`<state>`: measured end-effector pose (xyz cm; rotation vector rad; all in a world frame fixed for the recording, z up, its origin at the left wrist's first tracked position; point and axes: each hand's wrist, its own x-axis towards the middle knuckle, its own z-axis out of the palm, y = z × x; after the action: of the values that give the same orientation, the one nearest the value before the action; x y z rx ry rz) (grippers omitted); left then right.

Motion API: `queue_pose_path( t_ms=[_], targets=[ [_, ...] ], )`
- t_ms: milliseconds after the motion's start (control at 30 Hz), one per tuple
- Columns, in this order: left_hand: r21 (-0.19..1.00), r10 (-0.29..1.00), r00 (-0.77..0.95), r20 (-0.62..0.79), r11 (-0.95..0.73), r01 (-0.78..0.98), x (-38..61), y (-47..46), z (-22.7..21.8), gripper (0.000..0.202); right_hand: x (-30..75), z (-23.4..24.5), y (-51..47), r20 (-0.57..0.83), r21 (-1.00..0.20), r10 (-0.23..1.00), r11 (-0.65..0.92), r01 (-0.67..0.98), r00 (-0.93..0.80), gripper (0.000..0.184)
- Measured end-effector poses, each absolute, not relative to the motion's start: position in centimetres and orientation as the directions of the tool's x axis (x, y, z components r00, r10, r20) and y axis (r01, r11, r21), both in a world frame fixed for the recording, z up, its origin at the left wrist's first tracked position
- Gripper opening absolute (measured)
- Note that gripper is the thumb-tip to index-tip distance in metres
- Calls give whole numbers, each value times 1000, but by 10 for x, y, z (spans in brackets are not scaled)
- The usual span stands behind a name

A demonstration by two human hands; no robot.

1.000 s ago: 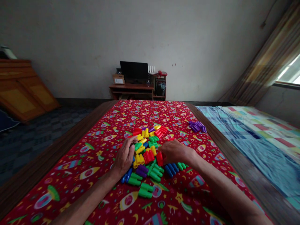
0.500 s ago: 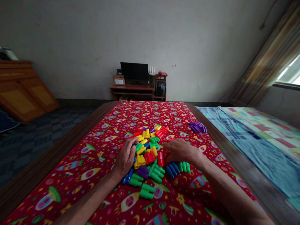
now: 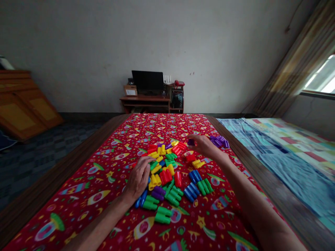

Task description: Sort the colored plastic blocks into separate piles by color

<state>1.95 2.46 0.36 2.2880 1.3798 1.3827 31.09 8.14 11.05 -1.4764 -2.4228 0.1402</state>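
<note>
A loose pile of plastic building blocks in several colours lies on the red patterned cloth. My left hand (image 3: pixel 138 176) rests at the pile's left edge, its fingers loosely curved beside yellow blocks (image 3: pixel 155 180) and green blocks; no block shows in its grip. Beyond the pile on the right, my right hand (image 3: pixel 202 143) is closed on a purple building block (image 3: pixel 191 142) held at its fingertips. Just past that hand sits a separate group of purple blocks (image 3: pixel 220 141). Below it lie a red block (image 3: pixel 190 158), a yellow block (image 3: pixel 198 164), blue blocks (image 3: pixel 192 191) and a green block (image 3: pixel 205 187).
The red cloth (image 3: pixel 86 223) covers a long table with dark wooden edges (image 3: pixel 230 141). A bed (image 3: pixel 282 174) with blue and patchwork covers stands to the right. At the far wall is a desk (image 3: pixel 146 98) with a monitor (image 3: pixel 148 82); a wooden cabinet (image 3: pixel 26 104) is at left.
My right hand has moved away from me toward the purple group, with a purple block now visible at its fingertips. Red, yellow and blue blocks it covered now show. My left hand stays nearly still.
</note>
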Motion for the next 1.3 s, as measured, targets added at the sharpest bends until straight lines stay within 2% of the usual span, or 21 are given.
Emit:
queue_pose_path(
  t_ms=[100, 200, 267, 500, 633, 800, 933, 1033, 1100, 1200, 1300],
  targets=[
    [528, 757, 158, 634, -573, 627, 19, 25, 2, 33, 355, 105, 105, 348, -205, 924, 237, 950, -155, 35],
    [528, 757, 163, 633, -577, 623, 21, 24, 6, 33, 395, 91, 118, 386, -202, 919, -3, 979, 83, 36],
    [523, 757, 170, 631, -577, 627, 22, 22, 11, 33, 413, 80, 123, 379, -218, 910, -86, 972, 166, 39],
    [503, 748, 188, 637, -588, 634, 24, 19, 18, 32, 432, 57, 131, 349, -274, 924, -57, 960, 155, 40],
    [505, 750, 182, 636, -583, 637, 23, 20, 15, 33, 426, 69, 129, 420, -319, 892, -25, 947, 165, 39],
    [526, 760, 161, 629, -569, 633, 21, 22, 9, 34, 380, 95, 115, 478, -411, 878, 196, 890, 28, 32],
    [534, 774, 160, 612, -554, 638, 20, 23, 6, 35, 318, 90, 96, 348, -456, 875, 471, 755, -336, 29],
    [520, 763, 168, 624, -567, 639, 21, 21, 10, 35, 281, 76, 79, 246, -473, 744, 652, 593, -621, 33],
    [512, 761, 178, 624, -571, 642, 23, 19, 14, 35, 265, 69, 68, 244, -476, 624, 744, 469, -742, 36],
    [511, 771, 180, 611, -558, 654, 25, 16, 18, 33, 249, 66, 54, 290, -453, 476, 833, 319, -831, 37],
    [515, 781, 176, 600, -545, 662, 25, 15, 20, 34, 243, 67, 48, 271, -409, 404, 870, 275, -874, 34]
  ],
)
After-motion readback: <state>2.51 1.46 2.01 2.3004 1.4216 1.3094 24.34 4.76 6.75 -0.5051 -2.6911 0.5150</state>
